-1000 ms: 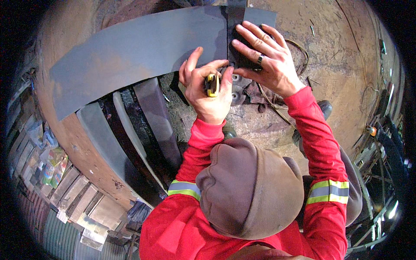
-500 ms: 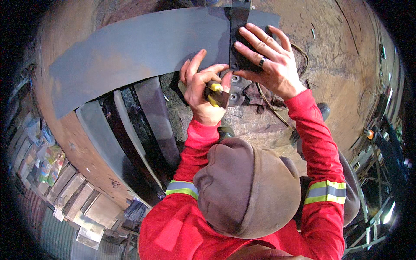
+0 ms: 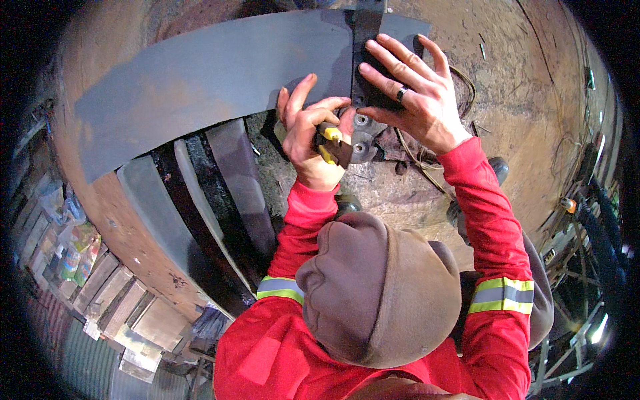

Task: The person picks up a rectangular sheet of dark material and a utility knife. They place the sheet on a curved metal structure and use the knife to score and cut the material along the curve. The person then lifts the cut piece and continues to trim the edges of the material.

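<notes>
A long curved grey sheet [image 3: 220, 67] lies across the far part of the wooden surface. Over its right part runs a dark, flat straight-edged bar [image 3: 368, 33]. My right hand [image 3: 420, 93], fingers spread, lies flat on the bar and presses it down; its thumb points toward my left hand. My left hand [image 3: 312, 137] is at the sheet's near edge, fingers curled around a small yellow and black hand tool [image 3: 331, 143] whose exact kind I cannot make out. Its thumb and a fingertip reach toward the bar's near end.
Several curved grey and black strips [image 3: 200, 193] lie side by side at left, under the sheet's near edge. Round metal discs with holes [image 3: 362, 148] and a dark rag [image 3: 393, 143] are by my hands. A thin cable [image 3: 420, 163] loops at right. Wooden boards [image 3: 113, 297] lie lower left.
My left hand has shifted very slightly, and the yellow tool in it is turned a little. My right hand stays on the bar, its fingers spread slightly wider.
</notes>
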The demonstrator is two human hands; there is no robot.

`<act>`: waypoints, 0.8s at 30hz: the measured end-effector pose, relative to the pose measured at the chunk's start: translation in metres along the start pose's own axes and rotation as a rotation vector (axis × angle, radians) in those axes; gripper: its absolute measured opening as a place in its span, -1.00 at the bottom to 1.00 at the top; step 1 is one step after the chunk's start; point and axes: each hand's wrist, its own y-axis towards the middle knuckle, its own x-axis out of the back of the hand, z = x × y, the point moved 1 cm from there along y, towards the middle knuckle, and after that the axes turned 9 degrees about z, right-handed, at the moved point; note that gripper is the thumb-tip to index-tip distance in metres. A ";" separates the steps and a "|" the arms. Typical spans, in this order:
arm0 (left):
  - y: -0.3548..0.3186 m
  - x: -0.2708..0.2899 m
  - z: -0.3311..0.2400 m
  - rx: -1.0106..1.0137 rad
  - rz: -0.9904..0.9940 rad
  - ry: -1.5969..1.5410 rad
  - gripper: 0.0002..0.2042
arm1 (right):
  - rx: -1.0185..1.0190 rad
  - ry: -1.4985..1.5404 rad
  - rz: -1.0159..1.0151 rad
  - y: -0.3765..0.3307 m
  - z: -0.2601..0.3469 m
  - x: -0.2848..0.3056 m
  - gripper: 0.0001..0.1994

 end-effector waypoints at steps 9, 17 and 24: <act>-0.007 0.021 -0.005 0.150 -0.050 -0.542 -0.89 | 0.004 -0.008 0.008 0.001 0.004 0.007 -0.42; -0.021 0.041 -0.019 0.298 -0.137 -0.807 -0.84 | 0.015 0.000 0.067 0.003 0.003 0.013 -0.43; -0.030 0.038 -0.016 0.517 -0.097 -0.579 -0.86 | -0.002 0.018 0.057 0.001 0.002 0.009 -0.42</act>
